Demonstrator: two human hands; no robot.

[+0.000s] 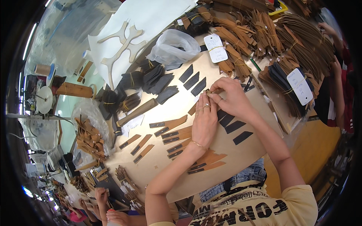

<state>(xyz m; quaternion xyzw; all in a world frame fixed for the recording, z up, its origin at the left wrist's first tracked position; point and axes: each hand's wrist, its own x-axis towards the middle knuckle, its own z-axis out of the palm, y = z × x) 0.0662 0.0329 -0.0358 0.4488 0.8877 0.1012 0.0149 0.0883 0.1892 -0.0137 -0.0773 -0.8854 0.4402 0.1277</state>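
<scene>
The pale, smooth wooden work board (226,150) serves as the landmark. Far to the left of it, a white round disc on a stand (44,98) and a cardboard spool of thread (42,69) are seen, and nearer its left edge a clear plastic bag of tan leather offcuts (89,136) is slumped. Along the board's left portion, narrow tan leather strips with dark ends (142,144) are laid side by side at a slant. Above the board's upper left edge, bundles of dark grey pointed leather pieces tied with yellow bands (151,77) are fanned out, and beyond them a crumpled translucent plastic bag (175,47) is set. At the board's centre, the left hand (204,120) is laid palm down, a ring and a thin bracelet being worn; its fingertips are closed narrowly on a small tan leather strip (209,91). That strip is held just above the board's upper middle, where it is also pinched by the right hand (233,98), whose fingers are curled tightly around its end. Flat black leather parallelograms (234,126) are lined up on the board beside the right forearm. Above the board's upper right edge, thick bundles of long brown leather strips (264,34) are heaped, with white rounded paper tags (215,48) tied on.
</scene>
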